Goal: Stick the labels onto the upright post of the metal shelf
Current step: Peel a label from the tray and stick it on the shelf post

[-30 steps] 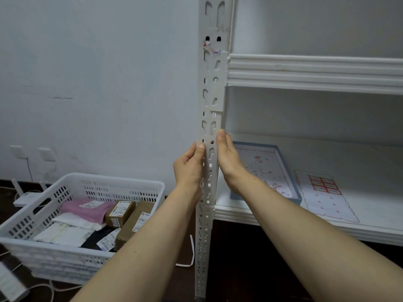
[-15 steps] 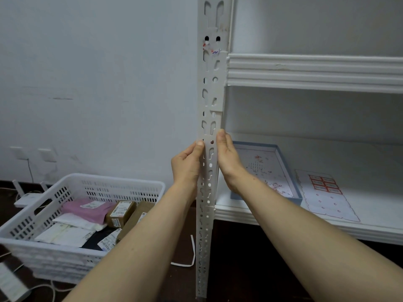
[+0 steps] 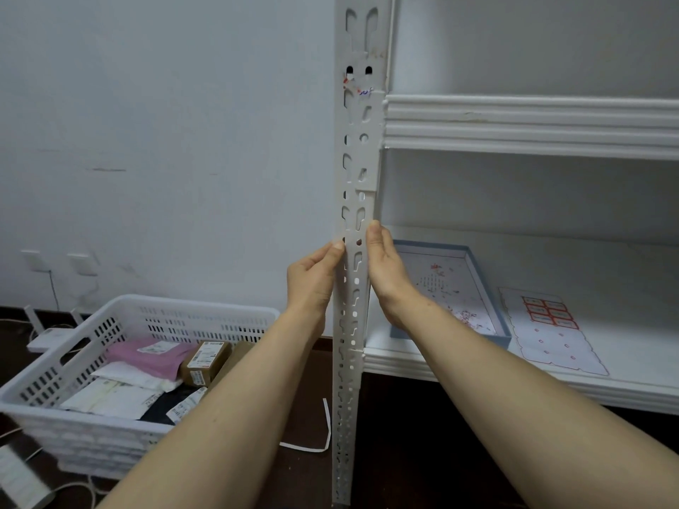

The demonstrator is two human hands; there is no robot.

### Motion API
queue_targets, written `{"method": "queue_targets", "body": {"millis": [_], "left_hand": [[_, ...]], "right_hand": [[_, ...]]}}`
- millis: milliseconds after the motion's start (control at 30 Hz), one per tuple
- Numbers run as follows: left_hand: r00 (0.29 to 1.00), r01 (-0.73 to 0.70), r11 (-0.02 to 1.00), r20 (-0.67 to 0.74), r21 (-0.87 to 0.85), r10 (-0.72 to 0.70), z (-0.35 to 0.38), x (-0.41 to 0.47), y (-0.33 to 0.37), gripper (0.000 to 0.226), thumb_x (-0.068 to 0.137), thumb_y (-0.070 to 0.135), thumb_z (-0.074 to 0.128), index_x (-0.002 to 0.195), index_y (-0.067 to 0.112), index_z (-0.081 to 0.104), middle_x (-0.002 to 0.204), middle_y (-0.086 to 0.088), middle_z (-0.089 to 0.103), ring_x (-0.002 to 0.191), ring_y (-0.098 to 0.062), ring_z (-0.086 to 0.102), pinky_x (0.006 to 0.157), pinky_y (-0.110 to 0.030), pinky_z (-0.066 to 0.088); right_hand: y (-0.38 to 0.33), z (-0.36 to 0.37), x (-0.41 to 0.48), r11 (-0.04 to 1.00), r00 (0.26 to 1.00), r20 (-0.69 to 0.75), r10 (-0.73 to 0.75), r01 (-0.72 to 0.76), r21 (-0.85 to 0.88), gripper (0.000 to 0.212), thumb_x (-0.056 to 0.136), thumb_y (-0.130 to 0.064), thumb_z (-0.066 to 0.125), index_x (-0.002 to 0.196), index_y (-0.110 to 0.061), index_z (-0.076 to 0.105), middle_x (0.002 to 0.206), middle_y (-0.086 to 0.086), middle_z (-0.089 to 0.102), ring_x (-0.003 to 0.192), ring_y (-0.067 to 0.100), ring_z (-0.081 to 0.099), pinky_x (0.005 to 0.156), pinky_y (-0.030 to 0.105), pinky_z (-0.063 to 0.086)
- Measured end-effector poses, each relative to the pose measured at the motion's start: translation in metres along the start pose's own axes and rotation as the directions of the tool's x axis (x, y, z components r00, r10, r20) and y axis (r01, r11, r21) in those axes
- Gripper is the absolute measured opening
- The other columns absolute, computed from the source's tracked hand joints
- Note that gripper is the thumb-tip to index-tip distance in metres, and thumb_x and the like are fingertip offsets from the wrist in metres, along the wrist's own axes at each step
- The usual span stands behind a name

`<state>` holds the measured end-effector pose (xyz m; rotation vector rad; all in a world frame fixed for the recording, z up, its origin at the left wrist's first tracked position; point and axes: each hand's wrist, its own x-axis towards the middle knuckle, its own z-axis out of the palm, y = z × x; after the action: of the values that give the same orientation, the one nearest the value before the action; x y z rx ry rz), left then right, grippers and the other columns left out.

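- Here the left hand (image 3: 312, 284) and right hand (image 3: 385, 273) bracket the upright post (image 3: 354, 200) from its two sides, fingertips pressing a pale label (image 3: 353, 244) against its perforated face; neither hand closes around anything, both flatten.
- The label sits on the post below the upper shelf edge (image 3: 529, 126) and above the lower shelf edge (image 3: 477, 376); its own borders are hard to tell from the white metal.
- Likely risk: the slots and holes leave little to bond to, so a corner may lift.
- Uneven thumb pressure could skew or crease it.
- Spare labels on the sheet (image 3: 551, 325) lie well apart, on the lower shelf, beside the tray (image 3: 395, 334).
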<state>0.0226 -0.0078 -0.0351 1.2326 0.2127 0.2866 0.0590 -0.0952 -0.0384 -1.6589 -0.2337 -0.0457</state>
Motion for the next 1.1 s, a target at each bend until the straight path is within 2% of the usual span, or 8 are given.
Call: {"method": "queue_targets", "body": {"millis": [200,367,500,600,667,900,967,1100], "left_hand": [[0.998,-0.06,0.997,-0.008,0.054,0.061,0.0,0.001,0.0,0.03,0.09,0.023,0.061,0.114,0.006,0.066,0.094,0.006,0.065,0.081,0.001,0.058,0.086,-0.024,0.041],[0.995,-0.104,0.989,-0.003,0.103,0.105,0.0,0.002,-0.001,0.028,0.091,0.022,0.06,0.113,0.007,0.066,0.092,0.008,0.064,0.076,0.008,0.057,0.084,-0.02,0.045],[0.985,-0.166,0.979,0.064,0.119,0.159,-0.002,-0.001,-0.006,0.023,0.091,0.012,0.059,0.113,0.013,0.065,0.09,0.013,0.067,0.071,0.016,0.062,0.063,-0.001,0.044],[0.983,-0.182,0.978,0.043,0.103,0.178,0.0,-0.001,-0.009,0.026,0.09,0.009,0.06,0.115,0.008,0.066,0.095,0.005,0.07,0.075,0.012,0.065,0.065,-0.003,0.046],[0.984,-0.18,0.981,0.017,0.076,0.179,0.003,-0.003,-0.01,0.025,0.089,0.01,0.061,0.113,0.009,0.067,0.094,0.005,0.071,0.075,0.009,0.066,0.067,-0.006,0.049],[0.996,-0.07,0.996,-0.061,-0.049,0.067,0.012,-0.005,-0.006,0.014,0.087,0.015,0.065,0.099,0.015,0.072,0.069,0.014,0.072,0.063,0.004,0.067,0.056,-0.011,0.052],[0.996,-0.063,0.997,-0.065,-0.048,0.06,0.012,-0.005,-0.006,0.015,0.087,0.016,0.065,0.1,0.015,0.072,0.072,0.013,0.072,0.064,0.004,0.067,0.057,-0.011,0.052],[0.994,-0.107,0.994,-0.027,-0.016,0.106,0.009,-0.007,-0.012,0.025,0.09,0.012,0.06,0.114,0.012,0.067,0.097,0.005,0.071,0.073,0.01,0.065,0.065,-0.007,0.051]], "right_hand": [[0.0,-0.001,0.0,1.0,1.0,0.0,0.0,0.0,0.001,0.051,0.098,-0.052,0.022,0.141,-0.027,0.032,0.147,-0.003,0.04,0.135,0.015,0.037,0.112,0.032,0.027],[-0.003,-0.001,-0.003,1.0,1.0,0.002,0.0,0.0,0.012,0.051,0.099,-0.05,0.021,0.143,-0.025,0.03,0.147,-0.004,0.038,0.135,0.013,0.035,0.106,0.026,0.026],[-0.007,-0.002,-0.006,0.999,1.0,0.012,-0.01,0.01,0.031,0.048,0.1,-0.046,0.022,0.142,-0.023,0.032,0.134,-0.009,0.044,0.125,0.007,0.039,0.099,0.021,0.028],[-0.008,-0.001,-0.006,0.999,1.0,0.008,-0.005,0.005,0.045,0.047,0.101,-0.044,0.022,0.141,-0.022,0.033,0.128,-0.009,0.047,0.116,0.004,0.041,0.095,0.02,0.03],[-0.007,-0.001,-0.005,0.999,1.0,0.007,-0.006,0.005,0.044,0.048,0.1,-0.046,0.023,0.14,-0.021,0.035,0.136,-0.004,0.048,0.121,0.008,0.043,0.098,0.022,0.031],[-0.007,0.0,-0.006,0.999,1.0,-0.002,-0.008,0.008,0.041,0.049,0.1,-0.046,0.022,0.141,-0.023,0.033,0.144,-0.003,0.042,0.132,0.01,0.038,0.1,0.021,0.028],[-0.008,-0.001,-0.007,0.999,1.0,0.002,-0.007,0.007,0.042,0.049,0.1,-0.045,0.022,0.142,-0.022,0.032,0.142,-0.005,0.04,0.126,0.004,0.036,0.099,0.02,0.027],[-0.007,-0.001,-0.007,0.999,1.0,0.003,-0.008,0.007,0.048,0.047,0.1,-0.045,0.023,0.139,-0.021,0.035,0.139,-0.002,0.047,0.123,0.008,0.044,0.097,0.021,0.03]]}}
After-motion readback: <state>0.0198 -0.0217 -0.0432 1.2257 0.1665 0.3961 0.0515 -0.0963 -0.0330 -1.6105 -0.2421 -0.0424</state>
